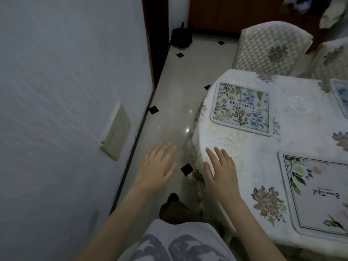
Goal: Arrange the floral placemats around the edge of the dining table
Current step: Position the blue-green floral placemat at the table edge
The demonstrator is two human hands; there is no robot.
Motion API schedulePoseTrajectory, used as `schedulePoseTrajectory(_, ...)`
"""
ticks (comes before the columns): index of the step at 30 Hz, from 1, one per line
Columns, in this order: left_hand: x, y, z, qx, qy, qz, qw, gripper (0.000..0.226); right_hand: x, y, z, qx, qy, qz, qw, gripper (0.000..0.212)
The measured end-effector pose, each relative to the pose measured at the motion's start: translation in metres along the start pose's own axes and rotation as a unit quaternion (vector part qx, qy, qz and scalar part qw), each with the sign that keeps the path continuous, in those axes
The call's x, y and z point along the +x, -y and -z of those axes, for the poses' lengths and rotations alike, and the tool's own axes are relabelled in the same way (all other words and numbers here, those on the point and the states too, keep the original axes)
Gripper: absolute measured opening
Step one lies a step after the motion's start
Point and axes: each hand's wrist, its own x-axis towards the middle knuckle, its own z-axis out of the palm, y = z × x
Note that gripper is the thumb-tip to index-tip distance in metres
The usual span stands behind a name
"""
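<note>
Head view: both hands' grip [222, 172] empty, placemats [242, 108] lying apart.

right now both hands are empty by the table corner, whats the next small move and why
Probably step right along the table: both the left hand and right hand are open and empty, the "BEAUTIFUL" placemat and the near placemat already lie flat, and a blue-patterned mat shows at the right frame edge.

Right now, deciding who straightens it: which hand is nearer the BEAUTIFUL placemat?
Right. The right hand hovers over the table's near edge, just below the BEAUTIFUL placemat; the left hand is off the table, above the floor.
</note>
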Motion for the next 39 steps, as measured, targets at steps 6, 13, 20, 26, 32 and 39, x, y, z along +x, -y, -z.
schedulePoseTrajectory(6, 0.11, 0.017, 0.033, 0.013, 0.006, -0.068, 0.998, 0.052, 0.083, -0.002, 0.014, 0.005, -0.048, -0.054, 0.997, 0.043)
schedulePoseTrajectory(13, 0.221, 0.025, 0.043, 0.001, 0.021, -0.178, 0.984, 0.048, 0.147, -0.01, 0.016, -0.016, -0.107, -0.134, 0.985, 0.042)
schedulePoseTrajectory(20, 0.333, 0.055, 0.023, 0.008, 0.099, -0.307, 0.947, 0.052, 0.203, -0.007, -0.013, -0.024, -0.122, -0.282, 0.951, 0.045)
schedulePoseTrajectory(26, 0.435, 0.072, 0.036, -0.004, 0.129, -0.42, 0.898, 0.055, 0.266, 0.015, -0.017, -0.035, -0.184, -0.401, 0.897, 0.044)
schedulePoseTrajectory(32, 0.509, 0.055, 0.03, -0.026, 0.148, -0.503, 0.851, 0.052, 0.306, 0.021, -0.012, -0.059, -0.226, -0.472, 0.85, 0.045)
schedulePoseTrajectory(39, 0.559, 0.014, -0.011, -0.042, 0.179, -0.586, 0.789, 0.049, 0.334, -0.011, -0.022, -0.048, -0.26, -0.539, 0.8, 0.044)
